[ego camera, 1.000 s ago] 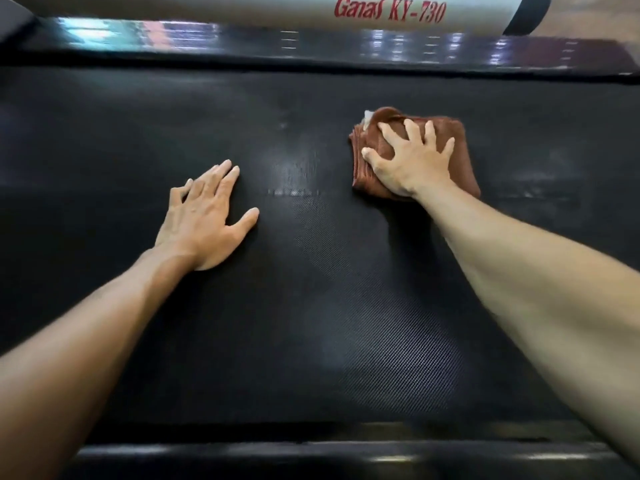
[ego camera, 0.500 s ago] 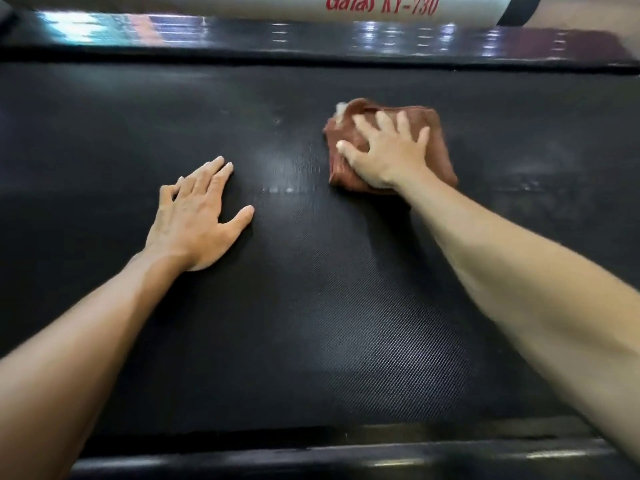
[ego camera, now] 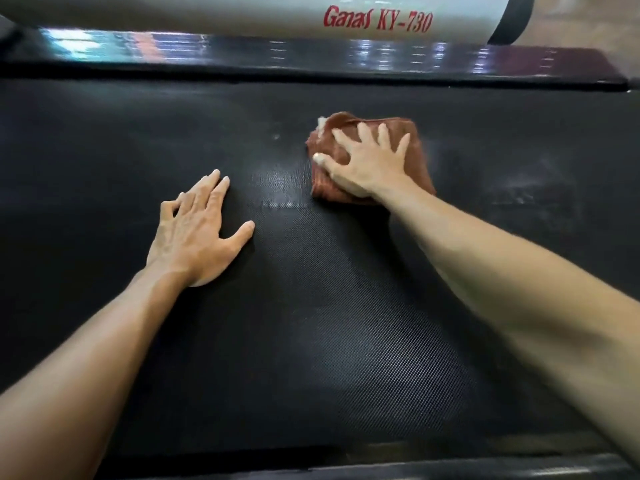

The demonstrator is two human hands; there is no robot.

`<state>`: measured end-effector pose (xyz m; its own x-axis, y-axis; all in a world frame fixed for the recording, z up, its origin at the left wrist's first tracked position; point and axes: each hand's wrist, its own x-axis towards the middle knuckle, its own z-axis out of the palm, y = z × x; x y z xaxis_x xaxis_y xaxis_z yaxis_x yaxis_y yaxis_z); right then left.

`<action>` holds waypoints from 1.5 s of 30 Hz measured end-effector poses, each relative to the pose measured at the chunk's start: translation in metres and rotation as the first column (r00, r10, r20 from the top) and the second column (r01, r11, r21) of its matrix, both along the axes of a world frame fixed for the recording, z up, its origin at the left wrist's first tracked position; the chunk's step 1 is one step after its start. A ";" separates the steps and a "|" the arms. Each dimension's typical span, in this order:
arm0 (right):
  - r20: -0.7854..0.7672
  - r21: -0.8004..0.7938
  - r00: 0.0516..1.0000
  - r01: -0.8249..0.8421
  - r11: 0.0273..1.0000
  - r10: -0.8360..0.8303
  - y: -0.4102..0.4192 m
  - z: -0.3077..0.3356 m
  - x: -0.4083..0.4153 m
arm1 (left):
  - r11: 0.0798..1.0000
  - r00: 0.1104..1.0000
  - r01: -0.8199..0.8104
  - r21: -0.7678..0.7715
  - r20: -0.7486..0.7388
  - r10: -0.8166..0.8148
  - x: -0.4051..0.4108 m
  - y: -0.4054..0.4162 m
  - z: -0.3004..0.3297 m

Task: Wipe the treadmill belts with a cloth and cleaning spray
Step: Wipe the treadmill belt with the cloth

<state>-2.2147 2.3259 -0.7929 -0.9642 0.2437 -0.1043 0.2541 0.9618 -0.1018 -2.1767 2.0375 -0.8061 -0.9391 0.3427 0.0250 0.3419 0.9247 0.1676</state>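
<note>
Folded rust cloth (ego camera: 420,174) flat on the belt (ego camera: 311,341) beneath the right hand (ego camera: 370,164), fingers (ego camera: 364,133) splayed wide.

Much of the folded brown cloth (ego camera: 419,168) is covered by the right hand (ego camera: 367,164) spread upon it, and its near corner is hidden behind the wrist. Both forearms are cut off by the lower edge. The white bar (ego camera: 242,12) lettered "Ganas KY-730" is cropped at the top. The glossy side rail (ego camera: 242,53) is blurred with reflections.
</note>
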 end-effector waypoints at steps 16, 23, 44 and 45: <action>-0.021 -0.009 0.999 0.044 0.999 -0.044 0.002 -0.001 -0.014 | 1.000 1.000 0.003 0.023 -0.011 -0.003 -0.002 -0.003 -0.001; -0.042 -0.014 0.998 -0.042 0.999 0.041 0.036 -0.005 0.055 | 1.000 1.000 0.010 0.026 -0.023 -0.009 -0.002 -0.004 -0.004; 0.017 0.009 0.986 0.167 0.986 -0.167 0.008 0.002 -0.044 | 1.000 1.000 0.015 0.014 -0.018 -0.014 -0.004 -0.004 -0.006; 0.012 -0.004 0.988 0.156 0.988 -0.156 -0.001 0.002 -0.055 | 1.000 1.000 0.016 0.012 -0.015 -0.016 -0.004 -0.004 -0.006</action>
